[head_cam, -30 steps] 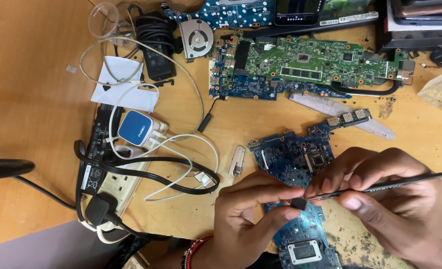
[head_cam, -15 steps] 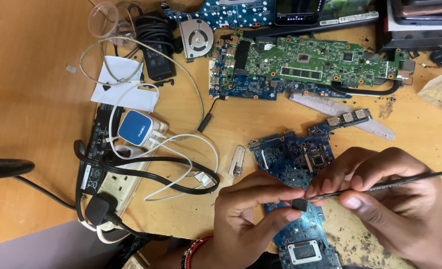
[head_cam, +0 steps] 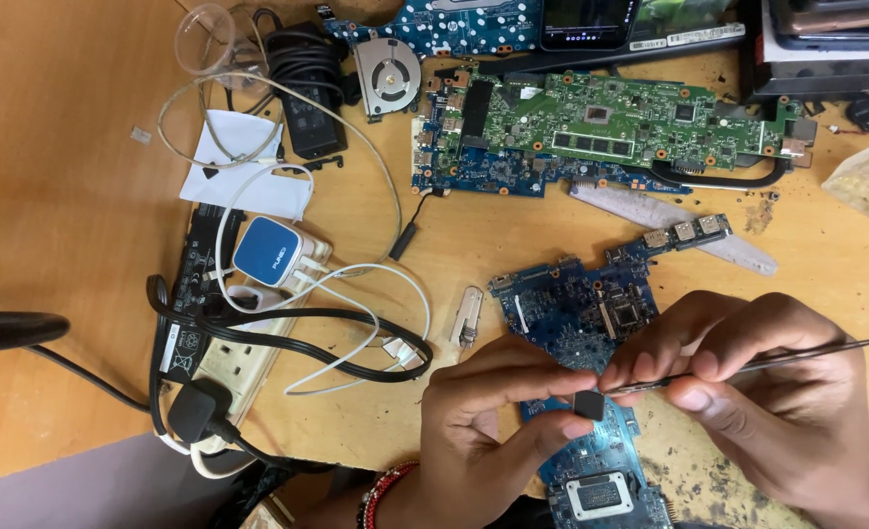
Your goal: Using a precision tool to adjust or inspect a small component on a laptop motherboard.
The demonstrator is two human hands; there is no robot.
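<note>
Right over the blue circuit board (head_cam: 579, 315), both hands meet on one tiny part. The left hand (head_cam: 488, 436) has thumb and forefinger pinched together on a small black square chip (head_cam: 588, 405), flat and matte, held just above the board's narrow middle. The right hand (head_cam: 763, 387) has its grip clamped on a thin metal probe (head_cam: 797, 357), a slim shiny rod that runs off to the right edge of the view; its dark tip touches the chip's right side. So the chip sits at the very front of the left grip, fingertips on its left and lower edges, the tool against the other side.

That blue board is irregular in outline, studded with small silver and black components, with a row of metal ports at its upper right and a pale rectangular socket (head_cam: 599, 495) at its lower end. A red beaded bracelet (head_cam: 384, 490) circles the left wrist.

Farther back on the scuffed wooden surface (head_cam: 52, 176) lies a long green motherboard (head_cam: 611, 122), with a round grey cooling fan (head_cam: 388, 73) to its left. Off to the left, a glossy blue-and-white charger (head_cam: 268, 251) sits on a cream power strip (head_cam: 234, 358), with white and black cables (head_cam: 356, 323) looping around it.
</note>
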